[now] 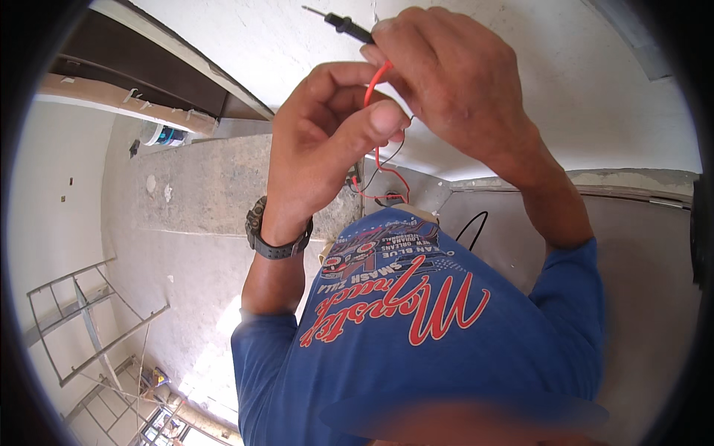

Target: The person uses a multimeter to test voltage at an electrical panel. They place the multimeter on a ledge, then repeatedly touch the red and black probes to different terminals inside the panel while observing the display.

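My right hand [461, 78] is closed round a black test probe [348, 28], whose thin metal tip points up and to the left, near a pale wall. A red test lead [377, 80] runs down from the right fingers and into my left hand [335, 126]. The left thumb and fingers close loosely round that lead, just below the right hand. Further down, the red lead hangs in a curve beside a thin black lead [394, 157]. Both lead towards a small device [352, 178], mostly hidden behind the left hand and wrist.
The whitish wall [245, 37] rises close in front. At left lies a worn grey slab [208, 178], with a bucket [162, 135] by its far end. Metal scaffold frames [93, 320] stand lower left. A black cable loop [474, 227] shows right of my shirt.
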Demonstrator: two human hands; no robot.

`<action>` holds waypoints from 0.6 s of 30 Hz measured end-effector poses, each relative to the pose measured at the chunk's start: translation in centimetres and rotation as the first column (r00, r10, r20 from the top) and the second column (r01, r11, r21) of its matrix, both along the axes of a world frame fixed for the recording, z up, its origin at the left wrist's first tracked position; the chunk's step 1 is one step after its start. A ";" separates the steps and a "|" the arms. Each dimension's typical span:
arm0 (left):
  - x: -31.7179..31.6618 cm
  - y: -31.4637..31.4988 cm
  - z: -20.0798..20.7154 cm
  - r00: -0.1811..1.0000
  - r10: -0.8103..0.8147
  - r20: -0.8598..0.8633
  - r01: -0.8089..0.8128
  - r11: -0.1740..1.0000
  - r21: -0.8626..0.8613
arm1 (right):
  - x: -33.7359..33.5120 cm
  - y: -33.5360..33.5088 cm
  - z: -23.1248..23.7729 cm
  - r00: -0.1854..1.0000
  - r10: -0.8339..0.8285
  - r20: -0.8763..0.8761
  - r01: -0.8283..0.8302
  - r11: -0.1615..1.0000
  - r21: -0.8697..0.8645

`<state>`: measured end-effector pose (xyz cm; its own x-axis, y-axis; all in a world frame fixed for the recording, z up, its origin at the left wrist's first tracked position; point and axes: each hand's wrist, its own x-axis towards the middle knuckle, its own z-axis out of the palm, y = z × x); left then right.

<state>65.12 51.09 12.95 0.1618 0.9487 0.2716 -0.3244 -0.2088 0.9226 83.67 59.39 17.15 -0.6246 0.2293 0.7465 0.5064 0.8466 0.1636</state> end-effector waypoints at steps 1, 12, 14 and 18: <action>0.5 -0.1 0.1 0.999 0.033 0.023 -0.032 0.999 -0.011 | 0.4 -0.2 1.0 0.999 0.012 -0.047 -0.012 1.000 0.010; -5.8 -6.9 -23.6 0.414 0.191 -0.890 -0.571 0.816 -0.090 | 6.8 -5.6 -0.3 0.896 -0.135 -0.423 -0.127 0.836 -0.535; -7.5 -6.8 -30.3 0.262 0.233 -0.937 -0.490 0.868 0.079 | 6.0 -5.3 -4.5 0.822 -0.143 -0.551 -0.206 0.827 -0.523; -8.2 -5.3 -37.1 0.168 0.199 -0.966 -0.429 0.897 0.110 | 5.4 -5.7 -8.8 0.827 -0.153 -0.541 -0.222 0.795 -0.564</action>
<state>56.97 45.79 -24.20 -0.1388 0.9902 0.0124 0.8541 0.1133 0.5075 89.09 53.74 8.39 -0.1815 0.7160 0.6741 0.3151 0.6917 -0.6498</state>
